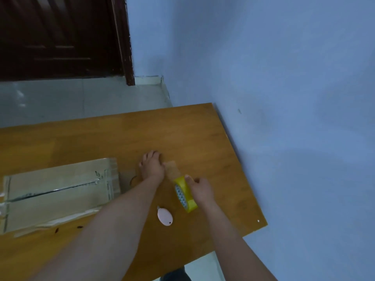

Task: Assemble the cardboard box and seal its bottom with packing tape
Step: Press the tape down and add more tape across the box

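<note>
Nearest, a small pink cutter (164, 216) lies on the wooden table (203, 128). Beyond it, the right hand (199, 188) grips a yellow packing tape roll (185, 194), the left hand (151, 165) pinches its pulled-out strip (172, 169), fingers curled. The taped cardboard box (58, 191) sits at left.

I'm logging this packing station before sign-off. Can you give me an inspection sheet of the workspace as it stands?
Surface: wooden table, set against a blue wall.
Job's things: cardboard box on the table's left, clear tape across its seam; yellow tape roll, a strip pulled out.
Clutter: small pink object beside the roll.
Hands: left hand holds the strip's end at the table; right hand grips the roll.
Cables: nothing seen.
Surroundings: dark door, pale floor.
</note>
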A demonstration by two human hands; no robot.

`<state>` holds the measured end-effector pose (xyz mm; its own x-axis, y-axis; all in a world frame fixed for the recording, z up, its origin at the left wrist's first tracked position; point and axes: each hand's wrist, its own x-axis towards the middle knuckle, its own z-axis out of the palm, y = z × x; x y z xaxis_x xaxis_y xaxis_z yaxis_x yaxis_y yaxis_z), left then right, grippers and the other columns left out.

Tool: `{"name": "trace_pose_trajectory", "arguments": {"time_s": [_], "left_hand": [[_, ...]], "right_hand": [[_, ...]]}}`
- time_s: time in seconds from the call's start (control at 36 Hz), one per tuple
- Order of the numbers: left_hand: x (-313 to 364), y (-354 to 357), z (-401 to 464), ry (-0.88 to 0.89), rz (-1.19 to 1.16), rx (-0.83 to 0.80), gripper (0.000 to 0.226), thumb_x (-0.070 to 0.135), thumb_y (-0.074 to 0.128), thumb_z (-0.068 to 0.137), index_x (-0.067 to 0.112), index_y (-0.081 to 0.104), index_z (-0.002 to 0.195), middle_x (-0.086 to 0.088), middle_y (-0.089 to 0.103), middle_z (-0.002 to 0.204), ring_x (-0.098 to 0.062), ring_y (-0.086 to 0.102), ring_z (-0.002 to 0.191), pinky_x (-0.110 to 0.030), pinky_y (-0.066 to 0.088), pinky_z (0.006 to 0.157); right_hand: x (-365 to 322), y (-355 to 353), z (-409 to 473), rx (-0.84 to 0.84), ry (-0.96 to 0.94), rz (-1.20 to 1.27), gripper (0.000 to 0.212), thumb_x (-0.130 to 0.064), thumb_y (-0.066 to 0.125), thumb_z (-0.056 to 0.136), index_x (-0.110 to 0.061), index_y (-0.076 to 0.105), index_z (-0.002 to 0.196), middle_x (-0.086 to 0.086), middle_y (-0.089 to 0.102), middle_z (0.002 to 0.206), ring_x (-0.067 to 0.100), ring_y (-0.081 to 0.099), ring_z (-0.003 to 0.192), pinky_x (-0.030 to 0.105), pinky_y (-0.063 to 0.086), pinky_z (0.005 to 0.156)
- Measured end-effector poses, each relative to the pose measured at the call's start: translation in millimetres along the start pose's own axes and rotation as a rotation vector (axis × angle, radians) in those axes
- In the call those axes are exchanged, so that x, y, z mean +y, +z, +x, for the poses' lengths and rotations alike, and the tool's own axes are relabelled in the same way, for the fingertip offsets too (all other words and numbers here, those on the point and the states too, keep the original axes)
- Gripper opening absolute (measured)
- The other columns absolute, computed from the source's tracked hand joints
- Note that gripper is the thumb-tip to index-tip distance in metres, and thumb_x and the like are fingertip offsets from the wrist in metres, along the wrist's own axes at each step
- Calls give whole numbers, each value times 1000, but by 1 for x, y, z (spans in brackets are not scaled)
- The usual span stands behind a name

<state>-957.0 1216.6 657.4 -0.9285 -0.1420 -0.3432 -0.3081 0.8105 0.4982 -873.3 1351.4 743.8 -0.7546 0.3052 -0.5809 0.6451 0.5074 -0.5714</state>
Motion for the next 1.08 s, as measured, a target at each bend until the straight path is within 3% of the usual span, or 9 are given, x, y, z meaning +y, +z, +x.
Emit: {"name": "trace_pose_trajectory", "arguments": {"time_s": [0.14,0.25,0.33,0.44,0.58,0.75,0.94,1.03,1.08], "left_hand": [[7,-10,7,5,61,-19,44,39,62,87,20,51,126,0,41,137,-26,32,127,-43,28,103],[3,-6,6,13,71,24,29,20,51,94,17,53,123,-3,44,136,-27,34,124,-42,31,100],[2,-11,7,-28,-34,85,27,7,36,96,9,58,112,-9,50,128,-29,39,120,-43,34,97],[20,-28,1,-84,-311,31,34,-1,40,91,4,56,120,-19,51,128,-34,46,119,-38,39,97],[63,-67,-21,49,-548,-14,30,2,46,91,3,58,119,-17,58,125,-30,53,115,-27,38,89],[37,-143,-31,441,-442,-3,16,12,53,93,6,65,101,-10,66,105,-18,55,92,-15,30,65],[-77,-208,-39,408,-130,119,18,17,51,95,5,65,97,-12,65,100,-29,57,96,-30,37,72],[-114,-210,-54,367,-48,176,22,19,51,95,8,63,108,-11,62,114,-29,51,113,-33,39,85],[-129,-203,-65,355,78,154,33,28,47,96,13,55,124,-7,53,131,-25,41,126,-37,32,100]], "right_hand": [[1,1,-22,124,-9,28,36,-40,50,93,-9,63,107,11,67,102,29,61,99,35,45,79],[10,8,-38,197,14,43,28,-36,49,94,-13,62,102,6,64,98,27,61,96,36,47,82],[17,10,-43,319,47,-31,38,-35,51,93,-10,59,120,9,57,122,27,52,116,33,39,94],[14,13,-52,438,44,-56,38,-30,52,92,-10,56,125,10,51,128,26,47,121,33,36,97],[-8,16,-60,607,-9,-76,29,-22,52,91,-10,59,116,11,52,120,28,46,114,33,31,90],[-48,36,-63,521,-258,-113,23,-15,50,92,-7,60,110,11,54,112,28,48,109,34,37,92],[-99,82,-75,274,-483,-105,22,-12,48,90,-8,60,109,11,62,106,28,57,101,34,40,86],[-107,99,-80,232,-506,-126,25,-10,49,89,-10,60,111,6,61,110,23,57,102,18,27,68],[-109,108,-82,191,-519,-119,28,-6,50,87,-11,61,112,7,59,108,24,57,100,19,31,72]]}}
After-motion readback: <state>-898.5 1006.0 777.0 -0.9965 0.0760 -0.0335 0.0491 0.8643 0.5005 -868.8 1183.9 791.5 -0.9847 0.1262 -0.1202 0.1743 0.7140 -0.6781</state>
